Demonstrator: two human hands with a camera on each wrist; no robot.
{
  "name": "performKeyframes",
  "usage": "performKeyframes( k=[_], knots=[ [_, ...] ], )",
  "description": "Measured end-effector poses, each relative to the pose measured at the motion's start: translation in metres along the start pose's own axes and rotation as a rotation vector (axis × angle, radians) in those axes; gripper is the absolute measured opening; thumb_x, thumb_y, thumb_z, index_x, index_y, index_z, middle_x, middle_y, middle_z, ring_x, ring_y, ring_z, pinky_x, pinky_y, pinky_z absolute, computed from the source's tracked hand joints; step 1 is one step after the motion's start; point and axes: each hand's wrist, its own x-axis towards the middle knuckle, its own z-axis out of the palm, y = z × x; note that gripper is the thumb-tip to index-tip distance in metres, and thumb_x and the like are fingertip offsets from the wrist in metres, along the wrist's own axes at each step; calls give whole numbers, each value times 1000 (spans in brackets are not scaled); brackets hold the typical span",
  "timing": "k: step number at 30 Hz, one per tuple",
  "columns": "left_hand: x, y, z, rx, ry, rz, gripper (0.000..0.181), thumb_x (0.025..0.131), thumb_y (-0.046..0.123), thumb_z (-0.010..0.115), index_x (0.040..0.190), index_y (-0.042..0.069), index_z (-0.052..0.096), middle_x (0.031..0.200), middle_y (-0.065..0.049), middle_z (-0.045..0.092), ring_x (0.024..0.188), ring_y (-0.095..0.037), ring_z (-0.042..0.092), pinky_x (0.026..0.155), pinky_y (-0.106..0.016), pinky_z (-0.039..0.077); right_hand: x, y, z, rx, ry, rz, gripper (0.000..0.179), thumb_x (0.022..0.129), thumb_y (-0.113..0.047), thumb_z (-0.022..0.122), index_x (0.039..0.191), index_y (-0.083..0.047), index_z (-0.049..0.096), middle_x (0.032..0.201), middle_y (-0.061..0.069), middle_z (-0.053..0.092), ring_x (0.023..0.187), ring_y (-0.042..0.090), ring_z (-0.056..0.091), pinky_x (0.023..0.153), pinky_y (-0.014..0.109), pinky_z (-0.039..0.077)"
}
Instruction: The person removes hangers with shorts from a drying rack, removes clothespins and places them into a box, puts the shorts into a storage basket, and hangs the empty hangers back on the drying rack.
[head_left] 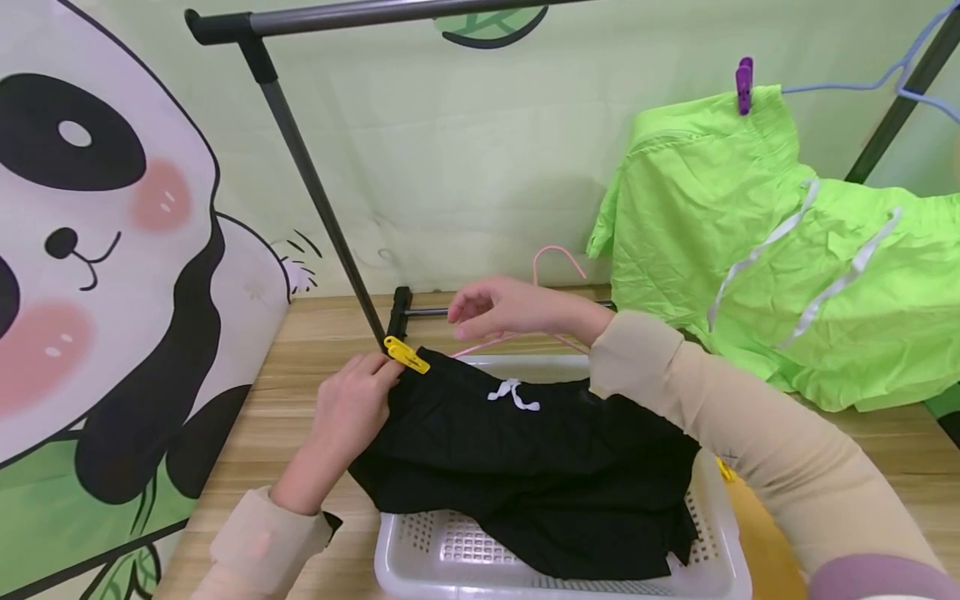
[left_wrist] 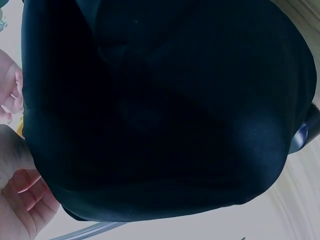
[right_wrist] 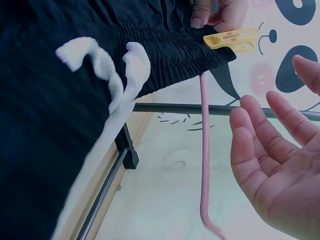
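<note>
Black shorts point(head_left: 525, 467) with a white drawstring point(head_left: 513, 394) hang over a white basket point(head_left: 390, 550). At the left end of the waistband, my left hand point(head_left: 352, 404) pinches the cloth, close beside a yellow clothespin point(head_left: 406, 355) clipped there. My right hand point(head_left: 517, 307) is raised above the waistband with loosely bent fingers and holds nothing. Behind the shorts is a pink hanger point(head_left: 558, 248), its hook standing up; the right wrist view shows its pink bar point(right_wrist: 204, 150) running to the clipped corner. Dark cloth covers most of the left wrist view.
A dark metal clothes rack point(head_left: 315, 179) stands around the work area. Bright green shorts point(head_left: 712, 225) hang at the right from a blue hanger point(head_left: 847, 86) with a purple clothespin point(head_left: 744, 86). Another yellow clothespin point(head_left: 725, 469) shows below my right sleeve. The wooden surface point(head_left: 300, 375) meets a panda-printed backdrop point(head_left: 150, 250).
</note>
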Motion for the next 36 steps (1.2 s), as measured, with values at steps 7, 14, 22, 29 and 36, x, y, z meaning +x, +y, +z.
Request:
performKeyframes(
  k=[7,14,22,29,36],
  knots=[
    [-2,-1,-1,-5,7,-1,15,74,0,66,86,8,67,82,-6,63,67,-21,55,46,-30,45,19,-4,12,-64,-12,-74,28,83,-19,60,106,-5,55,99,6,61,92,14,55,82,24,44],
    [-3,-2,0,-12,34,17,15,73,-1,66,86,8,68,81,-6,63,67,-21,56,45,-30,45,33,-11,27,-2,-69,-90,30,83,-17,60,108,-1,53,96,8,59,89,15,55,82,30,46],
    [-2,-2,-1,-12,32,24,12,73,0,66,83,6,68,78,-7,62,65,-21,54,44,-31,44,45,-18,36,9,-87,-96,26,82,-15,61,102,-1,53,83,8,58,78,21,55,72,27,47],
    [-2,-3,-2,-9,39,31,12,71,0,68,81,5,67,77,-7,61,63,-21,53,43,-29,43,52,-16,40,-4,-79,-108,20,82,-12,62,97,0,55,77,6,58,65,15,51,60,22,44],
    [-3,-3,-2,-3,22,25,11,73,1,67,82,6,67,78,-7,62,63,-21,53,43,-28,43,54,-16,42,11,-66,-122,16,81,-9,62,92,0,55,74,4,56,63,15,50,59,21,44]
  ],
)
